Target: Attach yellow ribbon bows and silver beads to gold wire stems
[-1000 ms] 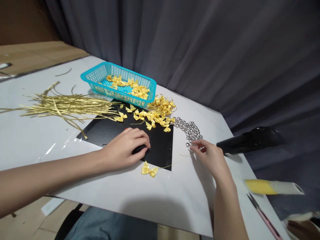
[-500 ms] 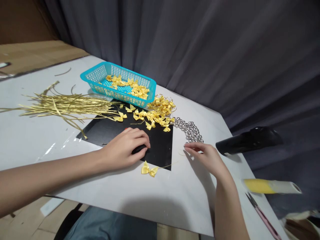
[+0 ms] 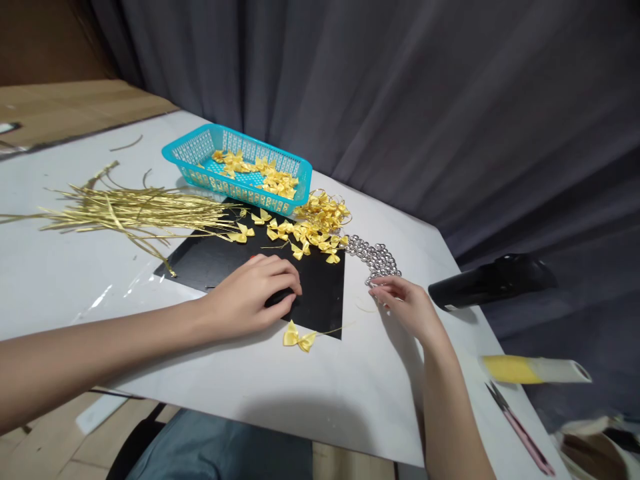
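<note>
My left hand (image 3: 257,293) rests on the black mat (image 3: 320,300), its fingers curled around a dark rounded object (image 3: 280,297) that is mostly covered. A bit of red shows behind its knuckles. On the right, my right hand (image 3: 403,303) is at the near end of a cluster of small shiny silver beads (image 3: 375,257), thumb and fingertips drawn together. Whether a bead is between them is too small to tell. Between the hands, a yellow ribbon bow (image 3: 299,338) with a thin gold tail lies at the mat's front edge.
A turquoise basket (image 3: 235,190) holds yellow bows; more bows (image 3: 305,233) lie before it. Gold cords (image 3: 150,210) spread at left. Along the right side are a black cylindrical object (image 3: 490,280), a yellow-and-white roll (image 3: 535,369) and pink-handled tweezers (image 3: 520,427).
My right hand has shifted slightly up against the silver beads, and the near beads have been disturbed. The left hand and the front bow stay put. The view has turned a little.
</note>
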`<control>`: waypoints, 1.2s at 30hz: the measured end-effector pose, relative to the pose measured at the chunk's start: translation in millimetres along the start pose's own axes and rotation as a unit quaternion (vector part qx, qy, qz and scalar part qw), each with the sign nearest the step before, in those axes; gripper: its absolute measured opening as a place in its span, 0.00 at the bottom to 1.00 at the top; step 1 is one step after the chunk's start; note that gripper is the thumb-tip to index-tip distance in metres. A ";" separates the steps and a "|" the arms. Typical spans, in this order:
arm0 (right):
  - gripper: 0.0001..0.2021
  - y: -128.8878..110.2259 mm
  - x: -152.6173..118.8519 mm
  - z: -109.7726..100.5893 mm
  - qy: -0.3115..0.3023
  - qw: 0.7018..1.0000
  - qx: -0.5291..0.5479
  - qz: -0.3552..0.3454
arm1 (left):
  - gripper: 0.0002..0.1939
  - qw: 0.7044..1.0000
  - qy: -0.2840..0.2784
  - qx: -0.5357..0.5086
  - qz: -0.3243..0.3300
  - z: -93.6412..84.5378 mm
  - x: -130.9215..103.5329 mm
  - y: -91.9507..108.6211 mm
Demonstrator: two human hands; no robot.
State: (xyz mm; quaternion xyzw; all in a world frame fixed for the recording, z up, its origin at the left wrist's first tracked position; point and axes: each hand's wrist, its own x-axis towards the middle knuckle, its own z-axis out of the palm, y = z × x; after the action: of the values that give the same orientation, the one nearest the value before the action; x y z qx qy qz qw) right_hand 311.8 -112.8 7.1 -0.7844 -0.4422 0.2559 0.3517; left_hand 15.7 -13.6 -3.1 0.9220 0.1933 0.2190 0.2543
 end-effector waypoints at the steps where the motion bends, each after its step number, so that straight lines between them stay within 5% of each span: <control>1: 0.15 -0.2 0.2 0.9 0.004 1.000 0.011 0.004 | 0.10 1.000 0.000 0.000 0.000 0.1 0.0 0.1; 13: 0.19 -14.5 -5.3 31.4 -0.035 0.962 0.269 0.035 | 0.10 1.000 0.004 -0.003 0.003 0.7 -0.6 -0.2; 19: 0.21 -29.4 -15.2 49.2 -0.054 0.914 0.400 0.037 | 0.10 1.000 0.008 -0.009 0.009 1.8 0.1 -1.0; 24: 0.22 -35.8 -27.2 61.5 -0.111 0.838 0.530 0.065 | 0.09 1.000 0.013 -0.016 0.021 3.1 -0.2 0.2; 30: 0.17 -35.6 -34.6 73.1 -0.187 0.803 0.557 0.099 | 0.10 0.999 0.019 -0.029 0.032 2.3 -1.2 1.6; 36: 0.15 -34.8 -33.8 72.6 -0.197 0.791 0.569 0.107 | 0.10 0.999 0.009 -0.026 0.037 3.0 -1.4 0.3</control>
State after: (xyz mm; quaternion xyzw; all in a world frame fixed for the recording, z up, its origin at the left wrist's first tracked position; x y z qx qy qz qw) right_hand 226.1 -106.1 -7.9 -0.4177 -0.1898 0.6464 0.6097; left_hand 16.1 -15.7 -5.7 0.9195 0.1560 0.2415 0.2680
